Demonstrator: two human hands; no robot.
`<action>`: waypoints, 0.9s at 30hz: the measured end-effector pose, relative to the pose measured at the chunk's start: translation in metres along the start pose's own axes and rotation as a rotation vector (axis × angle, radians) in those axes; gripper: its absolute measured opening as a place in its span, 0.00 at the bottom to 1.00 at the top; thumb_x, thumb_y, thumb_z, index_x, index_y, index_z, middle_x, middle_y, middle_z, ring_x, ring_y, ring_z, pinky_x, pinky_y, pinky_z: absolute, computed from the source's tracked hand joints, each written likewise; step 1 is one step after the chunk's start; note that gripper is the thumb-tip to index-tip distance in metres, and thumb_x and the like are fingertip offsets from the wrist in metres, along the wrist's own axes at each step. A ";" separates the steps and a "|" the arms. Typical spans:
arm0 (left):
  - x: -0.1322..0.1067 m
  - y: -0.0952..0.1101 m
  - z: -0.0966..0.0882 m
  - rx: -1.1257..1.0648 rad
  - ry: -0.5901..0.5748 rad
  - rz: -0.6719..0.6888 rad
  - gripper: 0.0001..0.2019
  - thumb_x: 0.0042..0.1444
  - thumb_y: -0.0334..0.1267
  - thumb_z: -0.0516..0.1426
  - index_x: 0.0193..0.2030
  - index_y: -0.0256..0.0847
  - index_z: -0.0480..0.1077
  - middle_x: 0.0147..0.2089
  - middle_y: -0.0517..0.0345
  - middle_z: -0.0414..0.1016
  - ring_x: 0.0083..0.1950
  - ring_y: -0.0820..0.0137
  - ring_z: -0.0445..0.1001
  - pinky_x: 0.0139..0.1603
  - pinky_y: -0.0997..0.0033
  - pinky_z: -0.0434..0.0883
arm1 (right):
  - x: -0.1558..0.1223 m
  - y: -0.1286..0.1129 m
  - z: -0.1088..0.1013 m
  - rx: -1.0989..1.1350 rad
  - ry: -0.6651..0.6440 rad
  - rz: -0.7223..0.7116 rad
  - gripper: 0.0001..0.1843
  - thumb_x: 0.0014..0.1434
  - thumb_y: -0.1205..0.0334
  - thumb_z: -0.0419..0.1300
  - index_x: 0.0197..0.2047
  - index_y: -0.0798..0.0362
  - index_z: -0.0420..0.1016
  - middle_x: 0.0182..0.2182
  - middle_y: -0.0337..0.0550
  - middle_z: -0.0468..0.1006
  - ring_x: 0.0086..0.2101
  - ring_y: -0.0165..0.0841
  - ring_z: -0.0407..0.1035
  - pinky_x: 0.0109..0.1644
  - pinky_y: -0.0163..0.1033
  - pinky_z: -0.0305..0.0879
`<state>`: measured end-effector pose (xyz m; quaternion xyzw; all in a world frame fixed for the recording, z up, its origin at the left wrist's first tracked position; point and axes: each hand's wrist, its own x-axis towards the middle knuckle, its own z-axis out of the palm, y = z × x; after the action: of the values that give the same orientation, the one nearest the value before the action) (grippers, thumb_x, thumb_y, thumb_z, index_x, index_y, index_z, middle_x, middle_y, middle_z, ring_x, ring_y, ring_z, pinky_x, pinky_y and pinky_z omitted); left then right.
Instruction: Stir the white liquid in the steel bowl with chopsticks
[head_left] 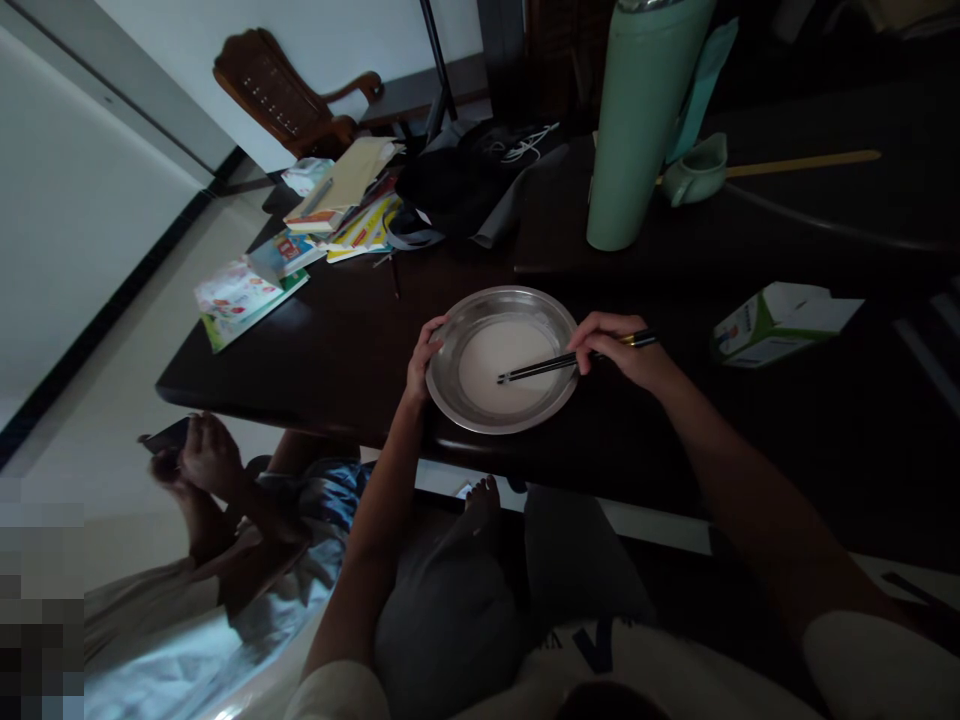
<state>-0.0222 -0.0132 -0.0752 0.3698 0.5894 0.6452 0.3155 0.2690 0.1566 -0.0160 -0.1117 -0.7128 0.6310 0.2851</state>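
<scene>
A round metal bowl [504,420] sits near the front edge of the dark table. White liquid [487,350] covers its bottom. My left hand [425,358] grips the bowl's left rim, fingers on the outside and over the edge. In my right hand [619,347] is a pair of black chopsticks [536,370], held close together over the bowl's right rim. Their tips reach into the white liquid near the middle of the bowl.
Beyond the bowl stand a tall green tumbler [637,130] and a small green pitcher [697,175]. An open carton [784,320] lies to the right. Books [341,200] and a black bag [457,190] are at the back left. Beside me, another person's hands [202,455] hold a phone [166,437].
</scene>
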 end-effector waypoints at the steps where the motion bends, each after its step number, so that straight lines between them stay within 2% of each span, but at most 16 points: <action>1: 0.000 0.000 0.000 -0.009 -0.005 0.001 0.19 0.55 0.48 0.59 0.54 0.49 0.72 0.57 0.56 0.73 0.58 0.57 0.72 0.58 0.58 0.69 | 0.000 0.000 0.002 -0.008 -0.026 0.011 0.10 0.61 0.69 0.55 0.33 0.52 0.78 0.21 0.36 0.78 0.26 0.29 0.73 0.35 0.38 0.70; 3: 0.000 0.001 0.001 -0.021 -0.019 0.004 0.20 0.55 0.49 0.60 0.54 0.49 0.71 0.57 0.56 0.73 0.57 0.57 0.72 0.57 0.59 0.69 | 0.001 0.000 0.004 -0.034 -0.045 0.023 0.10 0.62 0.68 0.56 0.34 0.51 0.79 0.25 0.37 0.80 0.30 0.30 0.76 0.39 0.39 0.71; 5: 0.000 0.001 0.001 -0.024 -0.021 0.002 0.20 0.54 0.49 0.60 0.53 0.49 0.72 0.56 0.56 0.73 0.56 0.57 0.73 0.56 0.59 0.70 | 0.002 0.000 0.002 -0.059 -0.007 0.015 0.10 0.62 0.68 0.56 0.35 0.51 0.79 0.25 0.37 0.81 0.30 0.31 0.76 0.40 0.39 0.71; 9: 0.000 0.001 0.001 -0.024 0.008 -0.014 0.21 0.53 0.50 0.61 0.53 0.48 0.72 0.54 0.55 0.74 0.55 0.57 0.73 0.54 0.59 0.71 | 0.002 -0.001 -0.004 -0.035 0.081 -0.020 0.11 0.60 0.71 0.55 0.31 0.51 0.78 0.19 0.35 0.76 0.24 0.29 0.71 0.35 0.38 0.69; 12: 0.000 0.002 0.002 -0.011 0.009 -0.013 0.21 0.54 0.50 0.60 0.53 0.47 0.71 0.56 0.55 0.73 0.57 0.56 0.72 0.57 0.59 0.69 | 0.001 0.000 -0.003 0.001 0.044 -0.015 0.11 0.59 0.71 0.55 0.31 0.52 0.77 0.17 0.34 0.74 0.21 0.28 0.69 0.31 0.37 0.67; 16: -0.001 0.004 0.003 -0.010 0.000 -0.013 0.21 0.54 0.49 0.60 0.53 0.47 0.71 0.57 0.55 0.73 0.58 0.57 0.71 0.59 0.60 0.68 | 0.001 0.001 0.003 -0.019 -0.045 0.008 0.10 0.61 0.68 0.56 0.34 0.52 0.78 0.24 0.37 0.80 0.28 0.30 0.76 0.38 0.39 0.71; 19: 0.000 0.005 0.003 -0.001 -0.007 -0.006 0.20 0.55 0.50 0.60 0.53 0.48 0.71 0.56 0.54 0.73 0.58 0.56 0.72 0.59 0.58 0.68 | 0.002 0.000 0.002 -0.057 0.000 0.012 0.10 0.62 0.67 0.56 0.34 0.51 0.79 0.25 0.38 0.81 0.30 0.31 0.76 0.39 0.40 0.71; 23: 0.000 0.005 0.003 0.005 -0.005 -0.008 0.19 0.55 0.50 0.60 0.52 0.48 0.72 0.55 0.55 0.74 0.57 0.56 0.72 0.57 0.57 0.70 | 0.001 -0.001 -0.003 -0.027 0.068 -0.022 0.10 0.61 0.69 0.56 0.32 0.51 0.78 0.20 0.35 0.77 0.25 0.29 0.73 0.36 0.39 0.70; 27: -0.001 0.004 0.002 -0.018 -0.001 -0.008 0.20 0.54 0.49 0.61 0.53 0.49 0.72 0.56 0.56 0.74 0.57 0.57 0.72 0.57 0.59 0.70 | 0.000 0.002 0.000 0.001 -0.021 -0.015 0.10 0.62 0.68 0.56 0.33 0.51 0.78 0.21 0.35 0.77 0.25 0.30 0.73 0.36 0.39 0.71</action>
<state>-0.0194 -0.0133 -0.0714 0.3650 0.5849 0.6491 0.3214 0.2684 0.1565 -0.0177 -0.0994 -0.7161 0.6304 0.2827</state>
